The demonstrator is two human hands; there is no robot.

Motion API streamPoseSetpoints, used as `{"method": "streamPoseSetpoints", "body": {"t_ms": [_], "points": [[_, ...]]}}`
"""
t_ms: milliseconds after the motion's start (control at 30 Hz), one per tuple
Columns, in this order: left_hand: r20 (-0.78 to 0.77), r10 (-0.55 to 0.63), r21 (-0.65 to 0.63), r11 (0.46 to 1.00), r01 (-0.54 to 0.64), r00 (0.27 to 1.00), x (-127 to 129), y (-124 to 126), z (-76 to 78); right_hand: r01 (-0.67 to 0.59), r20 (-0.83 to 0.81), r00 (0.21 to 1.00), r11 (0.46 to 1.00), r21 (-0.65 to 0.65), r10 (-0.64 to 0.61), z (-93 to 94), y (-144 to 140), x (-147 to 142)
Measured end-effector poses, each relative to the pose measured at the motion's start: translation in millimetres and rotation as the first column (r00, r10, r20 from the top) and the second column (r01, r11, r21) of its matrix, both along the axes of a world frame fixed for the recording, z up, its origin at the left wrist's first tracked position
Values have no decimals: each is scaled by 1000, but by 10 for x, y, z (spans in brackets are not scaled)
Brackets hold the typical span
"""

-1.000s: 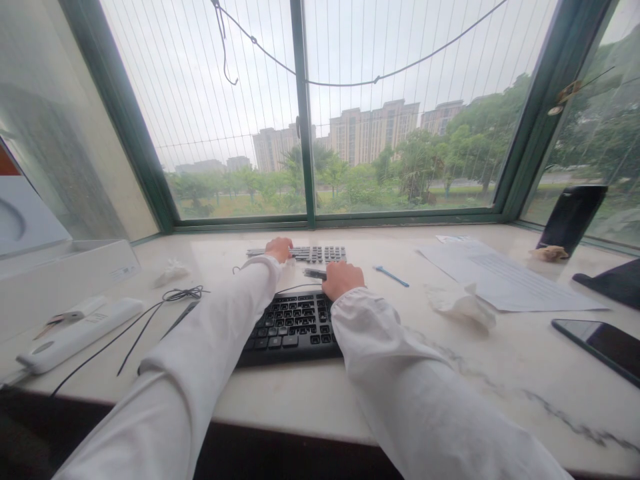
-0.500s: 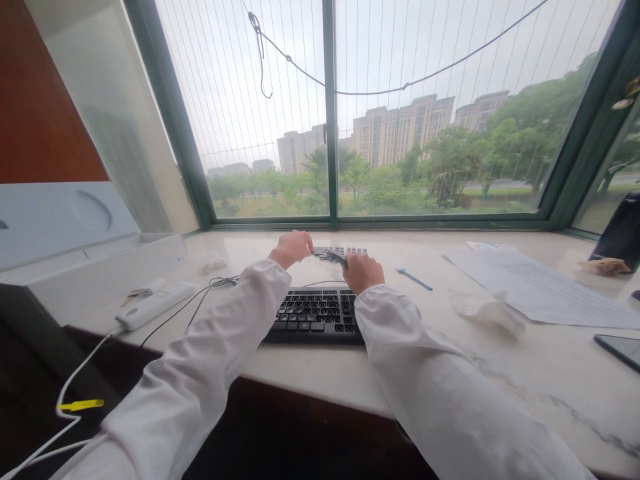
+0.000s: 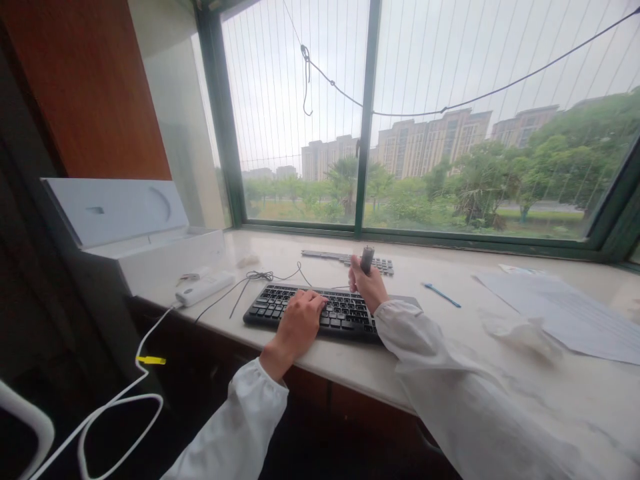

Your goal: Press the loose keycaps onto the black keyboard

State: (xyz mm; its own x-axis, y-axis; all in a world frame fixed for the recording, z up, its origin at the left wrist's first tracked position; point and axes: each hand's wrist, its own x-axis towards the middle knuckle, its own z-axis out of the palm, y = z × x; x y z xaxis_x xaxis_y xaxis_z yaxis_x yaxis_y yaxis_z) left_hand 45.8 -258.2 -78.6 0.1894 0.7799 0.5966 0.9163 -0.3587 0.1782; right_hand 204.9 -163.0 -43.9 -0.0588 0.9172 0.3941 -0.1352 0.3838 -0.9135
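A black keyboard (image 3: 270,310) lies at the front edge of the counter; several spots in its upper rows look like bare key sockets. My left hand (image 3: 300,320) is palm down over its middle, fingers bent and pressed together at the keys; whatever they pinch is hidden beneath them. Above the keyboard's right half, my right hand (image 3: 369,285) is closed around a dark grey tool with a thick handle (image 3: 367,259), which stands nearly upright; its working end cannot be made out. Behind the keyboard, loose keycaps (image 3: 384,267) lie in rows, partly covered by my right hand.
A blue stick-like tool (image 3: 443,295) lies right of the keyboard, near crumpled tissue (image 3: 525,337) and paper sheets (image 3: 565,307). To the left are a coiled cable (image 3: 260,275), a white power strip (image 3: 205,288) and an open white box (image 3: 170,257). A window (image 3: 300,200) stands behind.
My left hand has come back from the rows of keycaps down to the keyboard. My right hand has turned the grey tool from lying leftward to upright. The view has swung left.
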Motion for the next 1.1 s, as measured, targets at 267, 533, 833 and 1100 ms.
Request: {"method": "streamPoseSetpoints", "body": {"t_ms": [267, 533, 833, 1100], "points": [[61, -59, -62, 996, 63, 996, -20, 11, 2, -126, -277, 956, 989, -77, 100, -43, -145, -382], [115, -53, -86, 994, 63, 992, -17, 3, 17, -92, -279, 959, 983, -161, 45, -129, -168, -446], [167, -63, -144, 986, 87, 984, -24, 14, 52, -49, -213, 977, 991, -122, 22, -161, -128, -446], [237, -56, -133, 987, 89, 970, -96, 70, -1, -117, -170, 980, 989, -90, 100, -108, -259, -568]]}}
